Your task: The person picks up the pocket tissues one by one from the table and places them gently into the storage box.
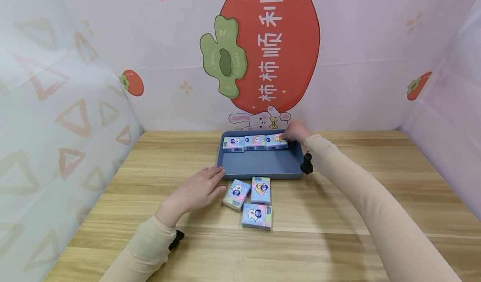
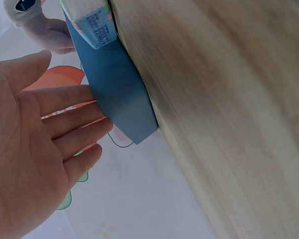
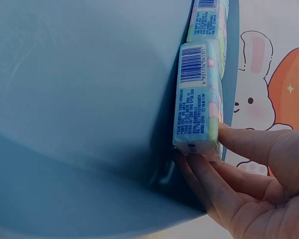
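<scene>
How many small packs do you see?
6. In the tray, along its far side: left pack, middle pack, right pack held by the right hand. On the table: slanted pack, pack beside it, nearest pack.

I've got a wood-grain table [image 1: 375, 177], light brown, streaky. Directly on it I see a grey-blue tray [image 1: 259, 165] by the far edge; on its near side, a slanted pack [image 1: 237, 193], a lengthwise pack [image 1: 261, 191] to its right, and a crosswise pack [image 1: 257, 216] in front.
</scene>
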Demonstrator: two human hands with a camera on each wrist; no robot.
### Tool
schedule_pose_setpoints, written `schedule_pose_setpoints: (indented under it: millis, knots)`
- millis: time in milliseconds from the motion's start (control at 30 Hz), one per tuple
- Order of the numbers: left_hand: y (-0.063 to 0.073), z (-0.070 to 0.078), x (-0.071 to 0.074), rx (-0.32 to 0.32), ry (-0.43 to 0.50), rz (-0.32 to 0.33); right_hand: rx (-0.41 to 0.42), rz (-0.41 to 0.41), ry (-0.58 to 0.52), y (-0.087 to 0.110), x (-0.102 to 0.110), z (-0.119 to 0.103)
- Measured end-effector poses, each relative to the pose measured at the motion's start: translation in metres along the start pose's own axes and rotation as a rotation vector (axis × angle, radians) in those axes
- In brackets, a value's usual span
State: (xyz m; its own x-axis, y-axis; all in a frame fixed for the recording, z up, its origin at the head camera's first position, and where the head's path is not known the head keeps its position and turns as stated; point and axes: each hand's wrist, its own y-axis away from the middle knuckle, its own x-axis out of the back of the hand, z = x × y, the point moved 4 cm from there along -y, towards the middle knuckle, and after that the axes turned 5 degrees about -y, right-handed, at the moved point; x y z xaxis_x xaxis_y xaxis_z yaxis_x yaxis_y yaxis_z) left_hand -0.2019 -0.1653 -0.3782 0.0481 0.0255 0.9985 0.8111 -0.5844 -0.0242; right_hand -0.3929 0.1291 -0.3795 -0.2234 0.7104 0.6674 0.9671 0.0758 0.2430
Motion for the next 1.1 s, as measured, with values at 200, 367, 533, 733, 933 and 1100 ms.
schedule_pose_setpoints:
  millis: [200, 367, 533, 733, 933, 1100]
  knots:
    - [-0.0001, -0.0002, -0.0001, -0.002, -0.006, 0.0, -0.022, 0.019, 0.033, 0.0008, 0.0016, 0.0001]
    - [0.0001, 0.0007, 0.0017, -0.001, -0.002, -0.001, -0.019, 0.026, 0.049, 0.0011, 0.0018, -0.0001]
    - [0.0001, 0.001, 0.002, -0.002, -0.006, 0.001, -0.007, 0.022, 0.039, 0.0013, 0.0012, 0.0001]
    - [0.0005, -0.0003, 0.0003, 0.007, -0.004, -0.007, -0.011, 0.004, -0.001, -0.0017, 0.0012, 0.0002]
    - [0.0008, -0.0003, 0.0006, 0.008, 0.0, -0.012, -0.032, -0.004, 0.012, -0.003, 0.0024, 0.0003]
    - [0.0011, -0.0003, 0.0007, 0.012, 0.004, -0.015, -0.033, -0.001, -0.016, -0.0023, 0.0021, 0.0]
